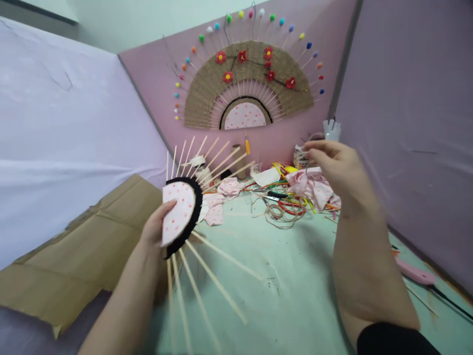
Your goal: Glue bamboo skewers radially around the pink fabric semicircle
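Observation:
A half-circle fan base [180, 209] stands on edge in my left hand [159, 222], gripped with the thumb on its pink dotted face. Black trim runs along its curved rim. Thin wooden sticks [216, 281] fan out from that rim, with a gap on the right side between the upper and lower groups. My right hand [334, 160] is raised over the right side of the table, its thumb and fingers pinched together. Thin strands show around the fingertips, but I cannot make out whether they are held.
A large finished fan [251, 64] with red flowers and coloured pompoms hangs on the back wall. Scissors [291, 207], twine [277, 214] and pink fabric [314, 185] lie at the table's back. Brown cardboard [92, 246] is at left, a pink glue gun [416, 272] at right.

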Action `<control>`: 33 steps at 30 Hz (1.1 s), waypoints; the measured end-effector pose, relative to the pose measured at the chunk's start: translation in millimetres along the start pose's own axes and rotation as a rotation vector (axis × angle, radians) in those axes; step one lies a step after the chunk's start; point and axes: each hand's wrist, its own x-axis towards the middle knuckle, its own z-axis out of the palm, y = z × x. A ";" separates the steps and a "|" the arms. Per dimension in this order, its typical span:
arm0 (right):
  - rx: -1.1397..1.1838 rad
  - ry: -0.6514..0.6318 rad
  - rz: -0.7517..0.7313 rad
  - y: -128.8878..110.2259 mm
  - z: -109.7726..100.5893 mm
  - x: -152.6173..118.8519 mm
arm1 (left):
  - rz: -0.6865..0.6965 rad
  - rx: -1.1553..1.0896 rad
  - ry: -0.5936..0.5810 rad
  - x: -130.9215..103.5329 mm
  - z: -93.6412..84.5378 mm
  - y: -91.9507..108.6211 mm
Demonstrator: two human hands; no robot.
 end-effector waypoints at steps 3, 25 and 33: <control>-0.104 -0.140 0.072 9.1 10.7 -1.5 | -0.015 -0.071 -0.072 12.4 33.1 -25.4; 0.195 -0.575 0.745 68.4 36.7 -149.3 | -0.108 -0.191 -0.188 49.0 30.7 -145.4; 0.574 -0.395 0.772 67.0 60.7 -170.4 | -0.156 -0.068 -0.231 34.8 28.6 -171.5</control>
